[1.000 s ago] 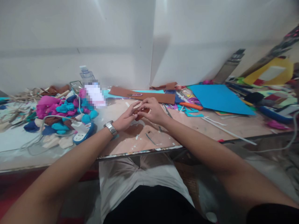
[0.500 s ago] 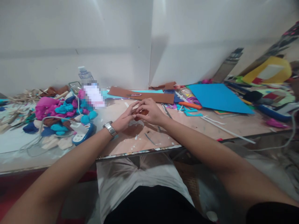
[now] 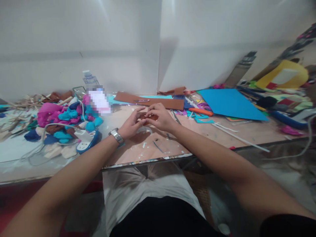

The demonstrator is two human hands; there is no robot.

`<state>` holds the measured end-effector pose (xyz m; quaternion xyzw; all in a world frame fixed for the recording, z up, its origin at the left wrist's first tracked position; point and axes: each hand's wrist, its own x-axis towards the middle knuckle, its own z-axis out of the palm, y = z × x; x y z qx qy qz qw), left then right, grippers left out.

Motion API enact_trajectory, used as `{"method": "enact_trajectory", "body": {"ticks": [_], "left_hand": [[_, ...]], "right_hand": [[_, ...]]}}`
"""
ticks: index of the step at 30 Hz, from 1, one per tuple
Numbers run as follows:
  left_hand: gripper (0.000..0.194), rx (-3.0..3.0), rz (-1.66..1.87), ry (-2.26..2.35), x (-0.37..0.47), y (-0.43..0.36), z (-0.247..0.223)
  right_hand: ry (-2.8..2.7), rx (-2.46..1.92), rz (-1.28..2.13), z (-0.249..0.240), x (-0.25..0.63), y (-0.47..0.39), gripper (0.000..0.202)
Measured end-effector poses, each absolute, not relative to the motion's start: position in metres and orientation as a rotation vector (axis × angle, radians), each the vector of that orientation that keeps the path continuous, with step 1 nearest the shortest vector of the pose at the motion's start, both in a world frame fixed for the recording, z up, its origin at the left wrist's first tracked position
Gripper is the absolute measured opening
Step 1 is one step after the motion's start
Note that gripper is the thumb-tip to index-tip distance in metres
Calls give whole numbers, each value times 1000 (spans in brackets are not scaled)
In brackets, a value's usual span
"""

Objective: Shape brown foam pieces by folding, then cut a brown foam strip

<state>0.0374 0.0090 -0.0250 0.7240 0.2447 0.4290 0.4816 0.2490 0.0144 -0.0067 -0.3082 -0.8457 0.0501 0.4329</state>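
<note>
The brown piece (image 3: 153, 117) sits between the two hands, low over the table (image 3: 134, 153), and from where I watch, the fingers hide a good share of it. My right hand (image 3: 163, 119) has it gripped, thumb on the near side and curled fingers arched over the far side. My left hand (image 3: 132, 124) comes in from the opposite side, forefinger and thumb spread apart, with the piece between their tips; I can't fairly tell whether those tips pinch it or only touch it. A metal watch (image 3: 116, 135) circles the wrist behind the left fingers.

Just beyond the fingertips I have a long brown sheet (image 3: 168, 104), with a small slim tool (image 3: 143, 100) lying on it. On the near side of the fingers, a thin dark sliver (image 3: 158, 146) and a white scrap (image 3: 144, 144) lie on the wood. To the right of the right fingers, past a few turquoise cuttings (image 3: 204, 120), I see an orange tool (image 3: 202, 112) and then a large blue sheet (image 3: 232, 104); long white strips (image 3: 247, 141) lie nearer me on that side. Well to the left of the left fingers, a blue-and-white power strip (image 3: 87, 144) lies beside a heap of crumpled magenta and blue pieces (image 3: 49, 113), and a clear bottle (image 3: 90, 79) stands farther back.
</note>
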Motion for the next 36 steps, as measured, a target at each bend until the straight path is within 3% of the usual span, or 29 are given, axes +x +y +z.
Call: {"method": "enact_trajectory", "body": {"ticks": [4,8,21,36], "left_hand": [[40,1774,1156,728,37,11,-25],[32,1828,1166,871,34,11,-22],[41,1927,1265,987,35,6,-11],[53,1894,1098,958,34,3,-10]], "right_hand": [[-2084,-764,133,-6,249,14,16],[-2071,-759,132,-4,250,14,18],[-2053,-825,176,1,249,10,11],[-2051,-875,188,-2,250,11,17]]}}
